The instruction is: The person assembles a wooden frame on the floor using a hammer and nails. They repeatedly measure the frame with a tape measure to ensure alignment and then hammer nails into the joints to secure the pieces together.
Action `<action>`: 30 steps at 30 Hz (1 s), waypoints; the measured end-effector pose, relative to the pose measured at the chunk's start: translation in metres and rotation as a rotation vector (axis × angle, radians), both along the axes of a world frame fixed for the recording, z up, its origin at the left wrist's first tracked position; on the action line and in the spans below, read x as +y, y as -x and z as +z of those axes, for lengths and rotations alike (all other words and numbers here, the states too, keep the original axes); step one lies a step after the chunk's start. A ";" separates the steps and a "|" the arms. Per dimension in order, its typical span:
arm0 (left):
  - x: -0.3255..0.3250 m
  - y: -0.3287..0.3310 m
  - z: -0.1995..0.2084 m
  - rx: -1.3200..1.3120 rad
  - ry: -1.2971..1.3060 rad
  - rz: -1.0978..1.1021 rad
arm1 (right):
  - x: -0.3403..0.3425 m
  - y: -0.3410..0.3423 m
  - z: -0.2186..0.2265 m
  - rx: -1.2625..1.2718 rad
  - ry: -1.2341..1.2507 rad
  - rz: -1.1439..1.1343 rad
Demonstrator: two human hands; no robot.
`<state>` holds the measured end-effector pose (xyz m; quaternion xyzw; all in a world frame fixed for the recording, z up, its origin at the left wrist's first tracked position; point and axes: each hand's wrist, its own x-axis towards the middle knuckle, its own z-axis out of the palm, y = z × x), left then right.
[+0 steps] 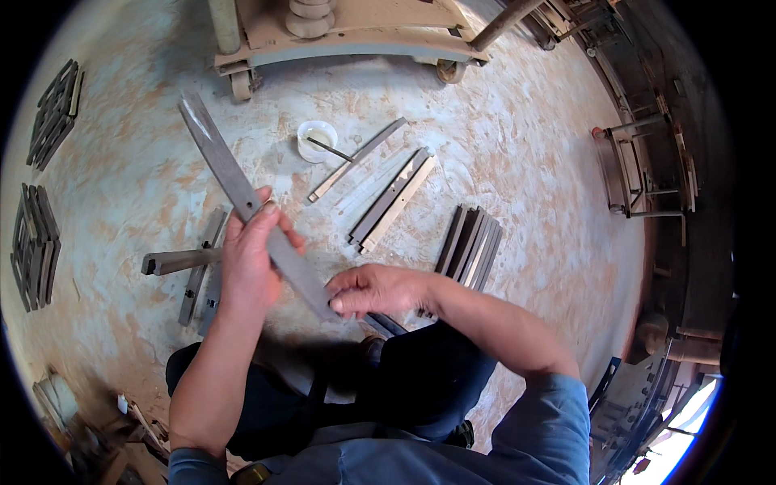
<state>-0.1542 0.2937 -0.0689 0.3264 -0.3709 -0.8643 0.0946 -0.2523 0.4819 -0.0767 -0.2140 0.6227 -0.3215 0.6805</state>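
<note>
A long grey-brown wooden slat (226,171) with a small hole near its middle slants across in front of me. My left hand (257,246) is wrapped around it just below the hole. At the slat's lower right end, the bent fingers of my right hand (368,291) close on the tip. On the floor beyond lies a thin curved wooden strip (376,144). Near it a pair of straight wooden bars (396,198) rests side by side, one dark and one pale. Beside my left wrist, a dark wooden bar (179,260) lies over other pieces, partly hidden by my arm.
A white plastic tub (316,133) with a dark stick leaning in it stands ahead. Several stacked slats (473,246) lie to the right. Assembled wooden frames (36,246) sit at far left. A wheeled wooden platform (356,47) is at the top. Wooden furniture (643,166) lines the right.
</note>
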 end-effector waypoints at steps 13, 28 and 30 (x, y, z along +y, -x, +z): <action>-0.030 -0.046 0.008 -0.283 0.093 -0.141 | -0.057 0.126 -0.187 0.001 0.053 -1.161; -0.020 -0.073 -0.025 -0.365 0.274 -0.342 | -0.127 0.157 -0.187 0.377 0.221 -1.121; -0.023 -0.073 -0.026 -0.388 0.325 -0.374 | -0.125 0.160 -0.170 0.456 0.232 -1.034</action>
